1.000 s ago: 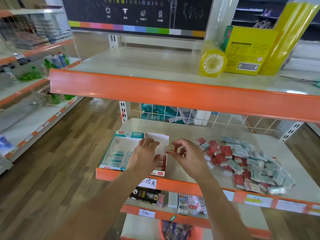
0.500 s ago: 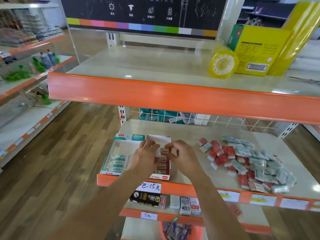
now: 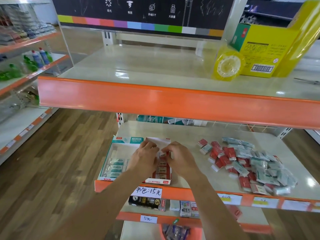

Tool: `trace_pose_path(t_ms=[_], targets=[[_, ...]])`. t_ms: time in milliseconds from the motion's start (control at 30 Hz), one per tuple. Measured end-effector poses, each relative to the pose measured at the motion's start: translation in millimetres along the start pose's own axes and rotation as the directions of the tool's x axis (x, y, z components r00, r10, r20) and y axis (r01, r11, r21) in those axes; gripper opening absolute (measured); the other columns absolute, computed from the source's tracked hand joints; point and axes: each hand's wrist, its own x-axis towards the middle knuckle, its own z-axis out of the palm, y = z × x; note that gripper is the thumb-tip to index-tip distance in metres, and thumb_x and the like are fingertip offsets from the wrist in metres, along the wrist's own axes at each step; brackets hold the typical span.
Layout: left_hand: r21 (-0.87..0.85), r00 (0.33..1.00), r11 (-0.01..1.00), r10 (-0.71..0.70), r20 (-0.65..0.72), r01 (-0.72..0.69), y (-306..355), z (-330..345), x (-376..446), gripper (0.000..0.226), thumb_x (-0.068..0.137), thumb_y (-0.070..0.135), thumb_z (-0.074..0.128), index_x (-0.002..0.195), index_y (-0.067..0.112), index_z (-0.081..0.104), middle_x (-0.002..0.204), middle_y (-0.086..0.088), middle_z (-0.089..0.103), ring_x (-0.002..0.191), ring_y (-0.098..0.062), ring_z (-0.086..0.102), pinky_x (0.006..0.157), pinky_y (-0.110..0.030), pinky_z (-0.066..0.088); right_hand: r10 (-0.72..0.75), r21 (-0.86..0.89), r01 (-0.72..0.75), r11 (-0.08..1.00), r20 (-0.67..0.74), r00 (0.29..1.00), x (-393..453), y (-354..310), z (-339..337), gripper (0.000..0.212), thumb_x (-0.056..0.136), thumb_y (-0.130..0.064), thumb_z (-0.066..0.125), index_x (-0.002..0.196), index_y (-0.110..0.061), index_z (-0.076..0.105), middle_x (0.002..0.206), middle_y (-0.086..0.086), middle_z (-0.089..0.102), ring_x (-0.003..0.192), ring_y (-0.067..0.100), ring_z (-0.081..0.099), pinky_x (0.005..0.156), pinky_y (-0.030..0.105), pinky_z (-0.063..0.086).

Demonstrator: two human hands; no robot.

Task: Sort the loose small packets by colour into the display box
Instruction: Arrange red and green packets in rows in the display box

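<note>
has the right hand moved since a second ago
Yes. The right hand has moved left, from the bare shelf beside the display box to over its red column, where it now pinches a red packet.

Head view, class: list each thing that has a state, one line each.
Display box: open, partly filled, teal packets left, red right.
Red packet: pinched over the red row.
Right hand: pinching that packet.
Left hand: fingers curled beside the packet; grip unclear.
Loose pile: unsorted, mixed colours.
</note>
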Motion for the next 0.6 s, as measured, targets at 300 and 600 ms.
trace_pose_path(t_ms=[300, 600], targets=[[-0.022, 1.0, 1.0, -0.002, 0.005, 0.002, 2.3, 2.3, 3.9, 0.025, 0.085, 0.016, 0.057, 0.107, 0.016, 0.069, 0.119, 0.0, 0.06, 0.122, -0.018, 0.042, 0.088, -0.035, 0.051, -0.011, -0.105, 0.016, 0.994, 0.044, 0.999, 2.8, -5.6, 3.8, 0.018, 0.091, -0.023, 0.059, 0.095, -0.033, 0.073, 0.104, -0.013, 0.065, 0.092, 0.015, 0.062, 0.074, 0.029, 0.05], [-0.038, 1.0, 0.999, -0.029, 0.0, 0.029, 3.0, 6.8, 5.0, 0.024, 0.083, 0.011, 0.061, 0.104, 0.014, 0.07, 0.118, -0.001, 0.061, 0.124, -0.02, 0.043, 0.084, -0.038, 0.053, 0.011, -0.121, -0.003, 0.993, 0.063, 0.998, 4.2, -6.8, 4.4, 0.018, 0.089, -0.023, 0.058, 0.097, -0.031, 0.072, 0.101, -0.009, 0.067, 0.092, 0.018, 0.062, 0.071, 0.029, 0.046]])
